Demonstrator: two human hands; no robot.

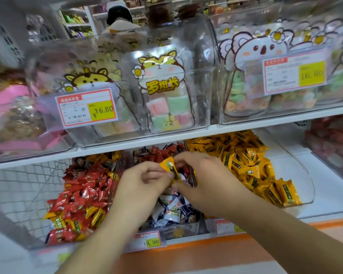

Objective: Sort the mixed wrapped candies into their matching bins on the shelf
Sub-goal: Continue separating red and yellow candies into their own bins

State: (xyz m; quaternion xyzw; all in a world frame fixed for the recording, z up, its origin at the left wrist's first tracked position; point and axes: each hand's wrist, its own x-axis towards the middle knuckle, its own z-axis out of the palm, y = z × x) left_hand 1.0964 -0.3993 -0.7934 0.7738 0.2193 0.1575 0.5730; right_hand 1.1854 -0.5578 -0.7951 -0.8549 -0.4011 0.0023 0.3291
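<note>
Lower shelf, read from the left: a wire basket, bare where visible, then the left bin, heaped mostly with red candies with a few yellow strays along its near edge. Next, the middle bin: red wrappers at the back, white-and-blue ones at the front, both hands working above it.

Left hand reached in over the middle bin, fingers curled, thumb and fingertips pinching the lower end of a yellow candy. Candy held roughly upright, long axis tilted slightly, top end leaning toward the back of the shelf. Right hand just beside it, fingers bent down and touching the same candy or the wrappers beneath; hard to tell which, and hard to tell whether anything is gripped, since the fingertips are hidden behind the candy and the left thumb.

Further right, the yellow bin, full of matching yellow wrappers, immediately beside the right hand and on the far side of it from the left hand. Probably the target: a short carry rightward, easier for the right hand as the nearer one, with a pass between hands likely.

Upper shelf: clear bins of marshmallow bags and ring gummies.
</note>
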